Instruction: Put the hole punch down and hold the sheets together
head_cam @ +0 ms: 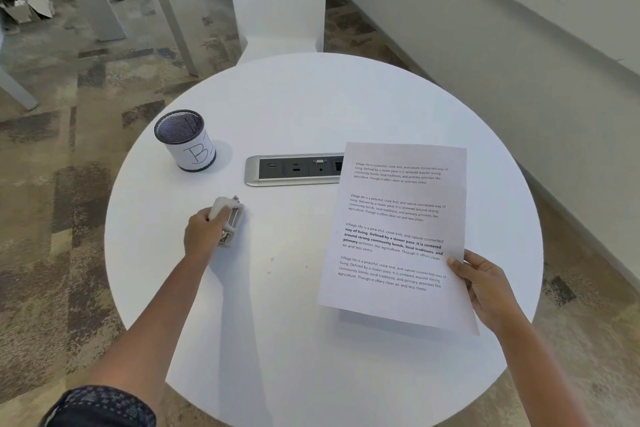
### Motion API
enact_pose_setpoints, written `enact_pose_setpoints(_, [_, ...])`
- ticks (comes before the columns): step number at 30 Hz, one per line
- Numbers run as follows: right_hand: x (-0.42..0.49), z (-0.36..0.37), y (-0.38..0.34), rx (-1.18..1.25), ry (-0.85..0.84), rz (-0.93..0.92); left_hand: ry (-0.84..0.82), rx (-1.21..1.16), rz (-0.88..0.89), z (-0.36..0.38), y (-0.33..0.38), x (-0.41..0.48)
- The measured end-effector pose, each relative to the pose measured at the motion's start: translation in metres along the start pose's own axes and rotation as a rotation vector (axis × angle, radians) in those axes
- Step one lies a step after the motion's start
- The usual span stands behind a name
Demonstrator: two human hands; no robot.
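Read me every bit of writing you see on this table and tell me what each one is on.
"B" – handwritten on the white label around the mesh pen cup.
"Village life is a peaceful, close-knit, and nature-connected way of living. Defined by a slower pace..." – printed four times on the paper sheet pinched by the right hand.
Power panel: no readable marks.
Hole punch gripped by the left hand: no text visible.
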State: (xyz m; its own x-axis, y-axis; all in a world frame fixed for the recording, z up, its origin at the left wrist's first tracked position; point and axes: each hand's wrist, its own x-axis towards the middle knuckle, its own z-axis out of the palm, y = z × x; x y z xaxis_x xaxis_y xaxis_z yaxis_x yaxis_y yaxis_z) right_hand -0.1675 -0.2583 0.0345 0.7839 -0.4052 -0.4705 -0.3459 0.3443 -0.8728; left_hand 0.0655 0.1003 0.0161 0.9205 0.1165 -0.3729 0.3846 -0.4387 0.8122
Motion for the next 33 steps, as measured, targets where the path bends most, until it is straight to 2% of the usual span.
enact_pose_setpoints(3, [0.002, 0.002, 0.0, -0.011, 0.006, 0.003, -0.003, 0.119, 0.056, 0.0, -0.001, 0.0])
enact_pose_setpoints(9, [0.005, 0.008, 0.0, -0.029, 0.004, 0.005, -0.001, 0.172, 0.03, 0.001, -0.001, 0.002])
enact_pose_setpoints(23, [0.01, 0.022, -0.004, -0.035, -0.01, -0.01, 0.15, 0.549, 0.102, 0.008, -0.005, 0.005])
enact_pose_setpoints(33, [0.005, 0.013, -0.005, 0.036, 0.027, -0.013, 0.107, 0.579, 0.068, 0.006, -0.004, 0.005])
